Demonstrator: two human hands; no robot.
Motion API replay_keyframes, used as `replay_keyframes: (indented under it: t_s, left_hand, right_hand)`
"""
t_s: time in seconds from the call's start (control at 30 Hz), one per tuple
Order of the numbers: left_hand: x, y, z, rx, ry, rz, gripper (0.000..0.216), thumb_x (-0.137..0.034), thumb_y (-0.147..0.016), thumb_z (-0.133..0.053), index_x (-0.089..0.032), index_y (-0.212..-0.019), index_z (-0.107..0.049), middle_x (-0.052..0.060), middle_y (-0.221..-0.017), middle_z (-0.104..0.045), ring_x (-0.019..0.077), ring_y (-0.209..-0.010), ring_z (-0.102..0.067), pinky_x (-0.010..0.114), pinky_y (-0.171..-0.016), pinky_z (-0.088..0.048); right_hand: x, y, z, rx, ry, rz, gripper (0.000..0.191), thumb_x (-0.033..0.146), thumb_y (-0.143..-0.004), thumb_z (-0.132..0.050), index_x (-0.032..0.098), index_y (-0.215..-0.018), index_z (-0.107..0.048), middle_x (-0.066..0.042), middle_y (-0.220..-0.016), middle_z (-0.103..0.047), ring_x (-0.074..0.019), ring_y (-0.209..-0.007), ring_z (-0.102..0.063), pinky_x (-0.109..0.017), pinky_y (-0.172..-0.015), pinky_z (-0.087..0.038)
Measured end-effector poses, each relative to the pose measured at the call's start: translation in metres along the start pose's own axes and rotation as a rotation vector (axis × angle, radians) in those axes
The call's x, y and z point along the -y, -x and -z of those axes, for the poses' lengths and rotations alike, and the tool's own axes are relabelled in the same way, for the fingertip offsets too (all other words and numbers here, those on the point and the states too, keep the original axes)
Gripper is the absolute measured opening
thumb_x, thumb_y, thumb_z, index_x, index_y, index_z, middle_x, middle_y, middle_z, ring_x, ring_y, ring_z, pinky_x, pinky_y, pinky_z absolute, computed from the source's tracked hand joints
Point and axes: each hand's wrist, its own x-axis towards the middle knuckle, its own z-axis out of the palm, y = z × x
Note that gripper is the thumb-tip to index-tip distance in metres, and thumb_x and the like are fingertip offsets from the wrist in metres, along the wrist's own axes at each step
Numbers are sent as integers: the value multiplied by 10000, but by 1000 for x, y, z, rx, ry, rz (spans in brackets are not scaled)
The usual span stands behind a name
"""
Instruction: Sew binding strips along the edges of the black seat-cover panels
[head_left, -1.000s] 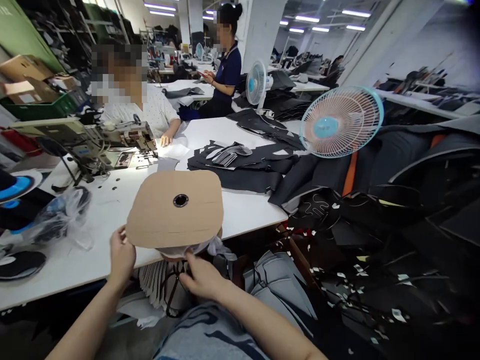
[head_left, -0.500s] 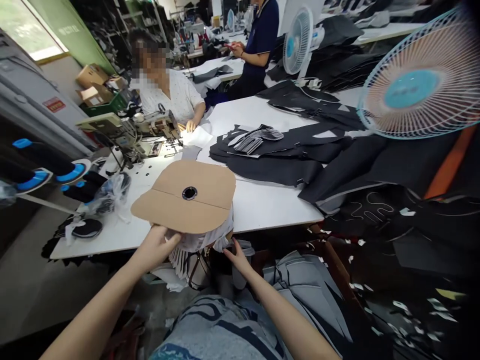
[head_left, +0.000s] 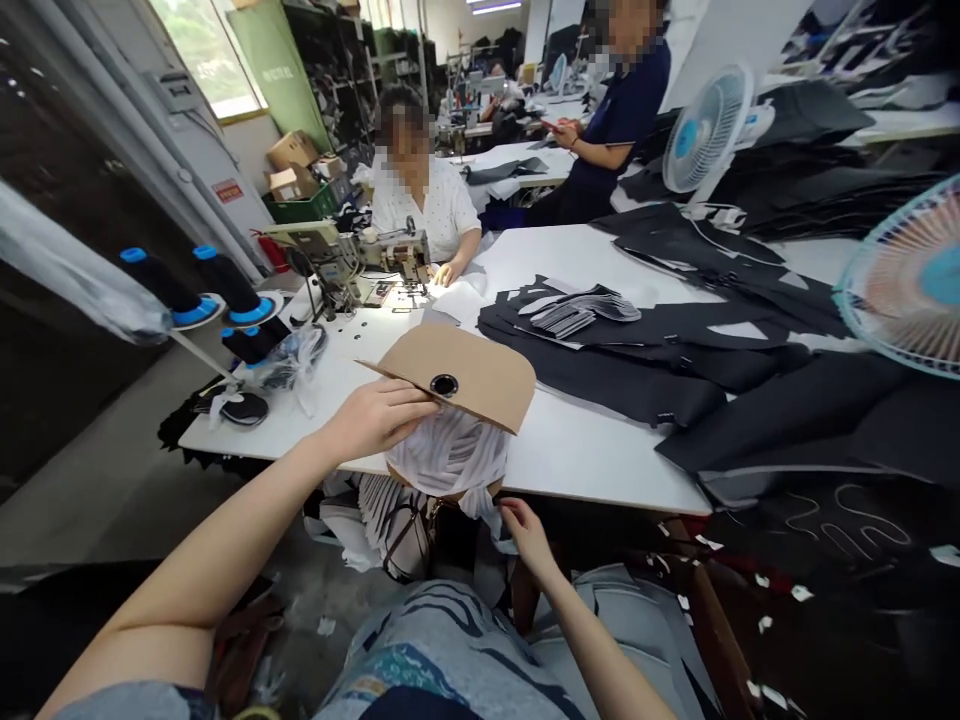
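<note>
My left hand (head_left: 379,415) grips the near edge of a brown cardboard disc (head_left: 469,372) with a black-rimmed hole at its centre, tilted up above the table's front edge. Under the disc hangs a roll of white material (head_left: 448,452) in thin white wrapping. My right hand (head_left: 525,530) is lower, below the table edge, pinching a loose end of that white wrapping. A stack of white pleated pieces (head_left: 382,510) sits under the table by my knees.
The white table (head_left: 577,440) carries black fabric pieces (head_left: 637,350) and a sewing machine (head_left: 360,260), where a seated person (head_left: 420,195) works. Black thread cones (head_left: 225,285) stand at left. Fans (head_left: 907,280) stand at right. Another person (head_left: 622,90) stands behind.
My left hand has lifted the cardboard disc's near edge higher and tilted it. My right hand dropped lower onto the wrapping. The view swung left and rose.
</note>
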Motion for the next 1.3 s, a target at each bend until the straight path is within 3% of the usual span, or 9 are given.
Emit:
replay_keyframes:
  t_s: [0.2, 0.33, 0.43, 0.57, 0.67, 0.93, 1.03, 1.13, 1.3]
  left_hand:
    - [0, 24, -23, 163, 98, -21, 443, -56, -832, -451, -210, -1222, -594, 68, -1259, -613, 212, -1207, -520, 386, -1037, -417]
    - [6, 38, -39, 190, 177, -1, 251, -58, -752, -545, -198, -876, -711, 87, -1268, -595, 270, -1267, -459, 434, -1090, -348]
    - [16, 64, -37, 31, 349, 58, 203, -100, -774, -510, -178, -827, -689, 101, -1185, -645, 263, -1193, -529, 434, -1041, -403]
    - [20, 120, -37, -358, 720, 616, 299, -256, -897, -400, -154, -984, -666, 89, -1019, -709, 216, -986, -646, 354, -889, -511]
    - [14, 152, -42, -410, 827, 865, 316, -356, -879, -456, -139, -912, -684, 88, -920, -725, 223, -869, -670, 329, -795, -539]
    - [-42, 126, -19, 16, 570, 377, 455, -316, -782, -635, -235, -1226, -584, 143, -1426, -440, 348, -1332, -359, 561, -1066, -319]
    - [-68, 100, -10, 115, 387, 175, 644, -381, -770, -667, -212, -1357, -465, 176, -1416, -444, 371, -1299, -393, 595, -1061, -296]
    - [-76, 85, -5, -86, 232, 95, 397, -267, -884, -532, -258, -1281, -535, 80, -1264, -603, 232, -1140, -544, 431, -1048, -361]
    - [-60, 78, -7, 97, -21, 364, 607, -401, -850, -605, -200, -1396, -432, 166, -1450, -408, 365, -1334, -357, 594, -1112, -195]
  right_hand:
    - [108, 15, 17, -131, 297, 621, 412, 363, -805, -642, 222, -1182, -555, -143, -1337, -487, -300, -1264, -442, -527, -1035, -373]
    - [184, -13, -5, -106, 768, 1132, 388, 260, -839, -633, 259, -1222, -570, -129, -1266, -560, -283, -1163, -549, -441, -938, -482]
    - [216, -41, -12, -250, 806, 1026, 400, 307, -893, -549, 213, -1281, -523, -81, -956, -681, -194, -781, -658, -292, -678, -534]
    - [228, -63, 0, -243, 719, 805, 279, 397, -865, -528, 185, -1014, -629, -71, -888, -683, -205, -764, -637, -294, -670, -503]
    - [226, -71, 10, -276, 679, 701, 269, 439, -827, -557, 182, -878, -614, -32, -748, -655, -177, -644, -592, -271, -597, -471]
    - [230, -58, -16, -291, 699, 721, 247, 430, -834, -574, 186, -809, -602, -23, -698, -625, -163, -605, -559, -265, -577, -439]
    - [235, -31, -38, 55, 738, 789, 234, 426, -845, -576, 206, -824, -651, -41, -768, -664, -162, -653, -603, -257, -607, -473]
    - [227, -11, -48, 470, 637, 798, 257, 420, -890, -515, 232, -941, -684, -52, -895, -694, -169, -776, -646, -267, -700, -508]
    - [177, -5, -36, -15, 365, 621, 275, 395, -916, -454, 212, -1009, -636, -91, -1022, -651, -208, -973, -601, -357, -832, -496]
